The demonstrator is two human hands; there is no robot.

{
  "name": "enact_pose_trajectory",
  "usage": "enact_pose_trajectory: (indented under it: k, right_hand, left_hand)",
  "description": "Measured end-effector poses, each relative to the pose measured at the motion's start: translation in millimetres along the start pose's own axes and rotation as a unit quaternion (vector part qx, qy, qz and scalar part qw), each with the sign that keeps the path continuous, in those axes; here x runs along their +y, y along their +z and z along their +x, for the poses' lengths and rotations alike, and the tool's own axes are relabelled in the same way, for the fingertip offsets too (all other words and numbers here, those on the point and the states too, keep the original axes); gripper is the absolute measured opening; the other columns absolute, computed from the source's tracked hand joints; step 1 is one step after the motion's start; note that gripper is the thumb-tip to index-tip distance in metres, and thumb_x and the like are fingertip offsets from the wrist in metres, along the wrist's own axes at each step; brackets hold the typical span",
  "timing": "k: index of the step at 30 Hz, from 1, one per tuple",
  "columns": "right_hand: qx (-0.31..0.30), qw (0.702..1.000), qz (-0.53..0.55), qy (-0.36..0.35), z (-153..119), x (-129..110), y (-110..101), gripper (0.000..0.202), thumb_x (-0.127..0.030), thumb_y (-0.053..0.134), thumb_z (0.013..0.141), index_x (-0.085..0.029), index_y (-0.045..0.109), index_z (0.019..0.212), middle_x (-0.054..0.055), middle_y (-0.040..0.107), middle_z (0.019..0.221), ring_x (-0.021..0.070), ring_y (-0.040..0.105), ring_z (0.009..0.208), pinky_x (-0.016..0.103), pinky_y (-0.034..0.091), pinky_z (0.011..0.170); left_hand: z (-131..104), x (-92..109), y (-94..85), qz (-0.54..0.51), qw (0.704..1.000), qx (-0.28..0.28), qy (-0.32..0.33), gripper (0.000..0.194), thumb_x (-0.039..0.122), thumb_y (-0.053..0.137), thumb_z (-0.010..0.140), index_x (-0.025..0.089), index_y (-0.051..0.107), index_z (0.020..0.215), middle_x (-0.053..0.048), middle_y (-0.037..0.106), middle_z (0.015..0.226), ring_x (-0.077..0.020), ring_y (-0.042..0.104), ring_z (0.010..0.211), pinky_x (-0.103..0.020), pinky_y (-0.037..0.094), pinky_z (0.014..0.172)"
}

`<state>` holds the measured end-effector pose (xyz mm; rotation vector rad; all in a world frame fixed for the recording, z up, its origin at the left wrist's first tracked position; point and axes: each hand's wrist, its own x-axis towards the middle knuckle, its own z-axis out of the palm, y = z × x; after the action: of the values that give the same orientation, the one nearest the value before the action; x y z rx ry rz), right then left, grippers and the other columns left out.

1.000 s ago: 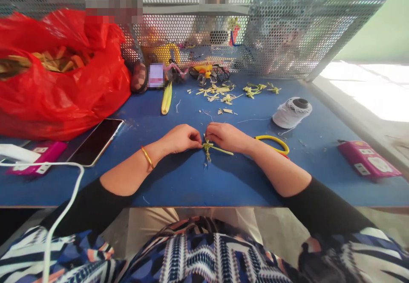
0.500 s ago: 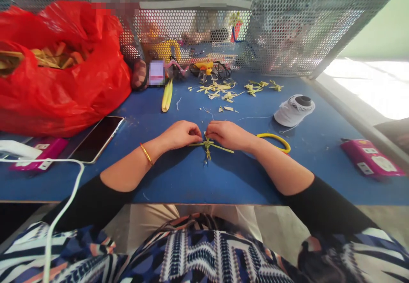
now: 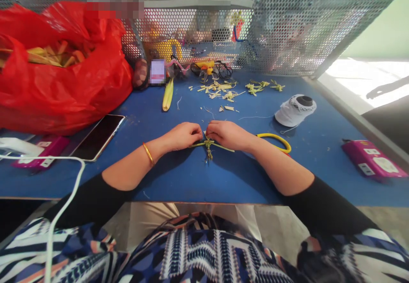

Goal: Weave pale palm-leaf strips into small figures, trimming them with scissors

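Note:
A small knotted figure of yellow-green leaf strips (image 3: 208, 145) lies on the blue table between my hands, with strips sticking out to both sides and a frayed tail toward me. My left hand (image 3: 185, 135) is closed at its upper left, fingertips pinched by the left strip. Across from it, my right hand (image 3: 225, 133) pinches the top of the figure, fingers curled over it. What exactly lies under the fingertips is partly hidden. A yellow ring-shaped band (image 3: 277, 139) lies beside my right forearm.
A white thread cone (image 3: 295, 111) stands to the right, its thread trailing left. Leaf scraps (image 3: 220, 89) and a yellow-green husk piece (image 3: 168, 95) lie ahead. A red bag (image 3: 96, 87), a phone (image 3: 99, 137) and a purple power strip (image 3: 53, 151) occupy the left. Perforated metal screens (image 3: 281, 40) bound the back.
My left fingers have curled in slightly and the figure's tail has shifted a little. A dark shadow or arm shape has come further into view at the far right.

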<state>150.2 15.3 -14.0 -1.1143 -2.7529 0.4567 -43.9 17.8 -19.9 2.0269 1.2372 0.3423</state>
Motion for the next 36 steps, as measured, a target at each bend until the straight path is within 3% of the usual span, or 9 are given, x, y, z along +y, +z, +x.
enact_pose_trajectory:
  k: [6, 9, 14, 22, 26, 29, 36]
  right_hand:
    - [-0.008, 1.000, -0.009, 0.010, 0, -2, -1, 0.024, -0.017, 0.041, 0.095, -0.014, 0.063, 0.089, 0.008, 0.061, 0.091, 0.0169, 0.054, 0.081, 0.026, 0.036, 0.073]
    - [-0.008, 1.000, -0.018, 0.012, -1, -3, -1, 0.024, -0.017, 0.041, 0.095, -0.013, 0.064, 0.091, 0.009, 0.062, 0.092, 0.0165, 0.054, 0.080, 0.026, 0.035, 0.072]
    - [-0.012, 1.000, -0.023, 0.016, -1, -3, -2, 0.024, -0.018, 0.041, 0.096, -0.013, 0.065, 0.093, 0.010, 0.063, 0.094, 0.0172, 0.055, 0.082, 0.026, 0.035, 0.072]
    - [-0.021, 0.999, -0.021, 0.024, -1, -4, -4, 0.024, -0.016, 0.041, 0.095, -0.012, 0.065, 0.093, 0.010, 0.064, 0.096, 0.0175, 0.056, 0.084, 0.026, 0.036, 0.073]
    - [-0.021, 0.999, -0.019, 0.021, 0, -3, -3, 0.024, -0.016, 0.041, 0.095, -0.013, 0.064, 0.092, 0.010, 0.064, 0.096, 0.0174, 0.056, 0.084, 0.026, 0.036, 0.074]
    - [-0.025, 0.999, -0.023, 0.020, 0, -3, -3, 0.025, -0.017, 0.040, 0.096, -0.012, 0.065, 0.094, 0.011, 0.064, 0.096, 0.0176, 0.057, 0.086, 0.026, 0.037, 0.075]
    - [-0.019, 0.999, -0.015, 0.026, 0, -4, -3, 0.024, -0.016, 0.042, 0.096, -0.012, 0.066, 0.095, 0.011, 0.065, 0.098, 0.0175, 0.058, 0.087, 0.027, 0.037, 0.076]
  left_hand:
    - [2, 9, 3.2, -0.133, 0.986, 0.035, -0.096, 0.016, 0.013, 0.046, 0.087, 0.018, 0.052, 0.073, 0.001, 0.065, 0.062, -0.0067, 0.047, 0.039, -0.020, 0.037, 0.044]
    - [3, 9, 2.9, -0.181, 0.976, 0.010, -0.124, 0.013, 0.014, 0.049, 0.087, 0.017, 0.055, 0.076, 0.004, 0.057, 0.054, -0.0062, 0.042, 0.037, -0.019, 0.033, 0.042]
    - [3, 5, -6.9, -0.069, 0.994, -0.019, -0.085, 0.004, 0.019, 0.065, 0.077, 0.016, 0.065, 0.078, 0.006, 0.054, 0.049, -0.0084, 0.046, 0.041, -0.021, 0.032, 0.045]
    - [-2, 13, -19.7, 0.143, 0.987, -0.070, -0.039, 0.012, 0.016, 0.057, 0.073, 0.017, 0.067, 0.066, 0.003, 0.061, 0.057, -0.0105, 0.049, 0.053, -0.024, 0.031, 0.055]
    - [-1, 12, -18.6, 0.134, 0.989, -0.053, -0.044, 0.013, 0.020, 0.057, 0.076, 0.018, 0.063, 0.064, 0.002, 0.060, 0.058, -0.0119, 0.049, 0.056, -0.024, 0.032, 0.056]
    - [-1, 10, -17.9, 0.073, 0.995, -0.032, -0.063, 0.014, 0.021, 0.055, 0.078, 0.019, 0.058, 0.065, 0.003, 0.058, 0.057, -0.0114, 0.049, 0.052, -0.024, 0.033, 0.054]
    - [1, 13, -20.3, -0.036, 0.989, -0.081, -0.115, 0.006, 0.013, 0.061, 0.070, 0.017, 0.064, 0.072, 0.003, 0.059, 0.049, -0.0098, 0.047, 0.040, -0.021, 0.035, 0.046]
